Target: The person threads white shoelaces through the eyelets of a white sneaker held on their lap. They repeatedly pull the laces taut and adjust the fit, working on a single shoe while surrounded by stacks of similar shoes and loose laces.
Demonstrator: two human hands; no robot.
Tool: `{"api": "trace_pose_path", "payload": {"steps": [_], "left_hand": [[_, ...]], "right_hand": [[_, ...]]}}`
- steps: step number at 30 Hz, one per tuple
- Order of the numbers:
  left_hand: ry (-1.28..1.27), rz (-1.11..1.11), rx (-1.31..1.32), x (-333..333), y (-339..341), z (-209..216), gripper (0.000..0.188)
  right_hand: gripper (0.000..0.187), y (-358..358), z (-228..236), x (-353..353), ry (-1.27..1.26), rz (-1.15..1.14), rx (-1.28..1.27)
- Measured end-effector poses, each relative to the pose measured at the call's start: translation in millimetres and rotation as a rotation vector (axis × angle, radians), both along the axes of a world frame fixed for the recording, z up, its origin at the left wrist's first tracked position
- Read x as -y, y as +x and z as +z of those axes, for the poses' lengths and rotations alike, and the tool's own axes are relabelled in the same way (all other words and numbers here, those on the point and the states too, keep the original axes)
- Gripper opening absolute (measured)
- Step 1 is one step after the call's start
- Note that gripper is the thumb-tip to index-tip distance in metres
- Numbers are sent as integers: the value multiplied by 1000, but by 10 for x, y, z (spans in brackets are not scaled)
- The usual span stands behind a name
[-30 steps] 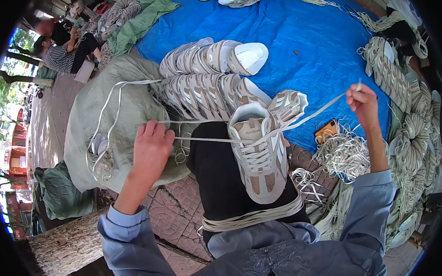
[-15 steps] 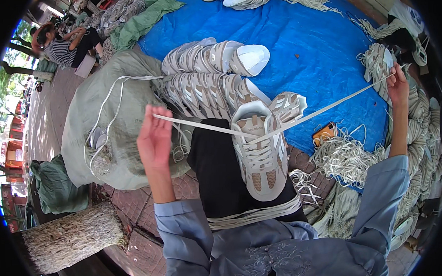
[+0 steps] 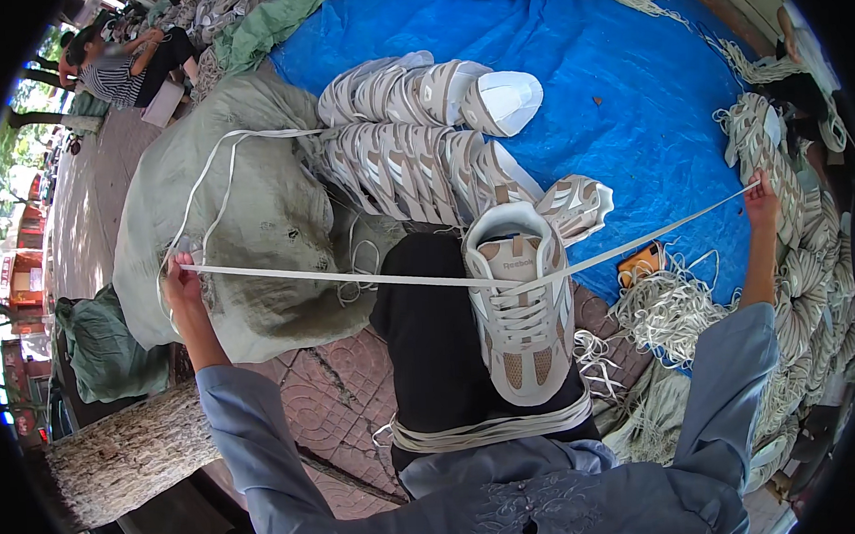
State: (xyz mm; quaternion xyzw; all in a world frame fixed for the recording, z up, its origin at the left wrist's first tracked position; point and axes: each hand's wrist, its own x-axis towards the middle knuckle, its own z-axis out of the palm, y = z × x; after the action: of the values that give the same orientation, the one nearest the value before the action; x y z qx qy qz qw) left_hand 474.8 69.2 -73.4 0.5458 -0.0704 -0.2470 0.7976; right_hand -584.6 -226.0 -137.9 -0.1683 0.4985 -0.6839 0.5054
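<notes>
"Beyond the person's knees, what took up the most ground?"

"Mostly a creased blue plastic tarp (image 3: 630, 96). Next in size came a bulky grey-green cloth sack (image 3: 243, 194), left of the black-trousered legs (image 3: 420, 315)."

"And on the tarp?"

"Two rows of nested beige-and-white shoes (image 3: 395, 173) lay at its left side, just beside the sack. Right of the knees sat a tangled heap of thin white laces (image 3: 673, 312), touching the tarp's near edge."

"Where was the single shoe?"

"That beige-and-white sneaker with tan mesh toe panels (image 3: 530, 334) rested on the legs, toe toward the person's body, opening away."

"What about the hands?"

"Both were held wide apart. The left hand (image 3: 182, 278), out in front of the sack, had its fingers pinching a flat off-white lace (image 3: 342, 275). The right hand (image 3: 759, 200), out past the heap, had its fingers pinched on the other end."

"Was the lace slack?"

"Nearly straight on both sides, meeting above the sneaker's crossed lacing."
</notes>
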Motion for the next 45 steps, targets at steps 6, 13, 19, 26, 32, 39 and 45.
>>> {"api": "trace_pose_path", "payload": {"steps": [6,13,19,26,32,39,45], "left_hand": [[3,-193,20,300,-887,194,23],[299,-911,920,600,-3859,562,8],[246,-886,1447,512,-4622,447,9],[267,-856,1412,362,-4676,325,6],[299,-843,1447,253,-4681,309,6],[286,-758,1880,123,-4732,354,16],[237,-768,1968,132,-4759,392,40]], "right_hand": [[24,1054,377,-184,-60,351,-241],[9,3626,1175,-1434,-362,1276,-631],[14,4268,1112,-1927,-778,1247,-1422],[14,4218,1149,-1973,-233,1382,-931],[11,4232,1130,-1990,-122,1380,-791],[15,4267,1226,-2087,-114,1380,-843],[10,4278,1304,-2124,-33,1406,-665]]}}
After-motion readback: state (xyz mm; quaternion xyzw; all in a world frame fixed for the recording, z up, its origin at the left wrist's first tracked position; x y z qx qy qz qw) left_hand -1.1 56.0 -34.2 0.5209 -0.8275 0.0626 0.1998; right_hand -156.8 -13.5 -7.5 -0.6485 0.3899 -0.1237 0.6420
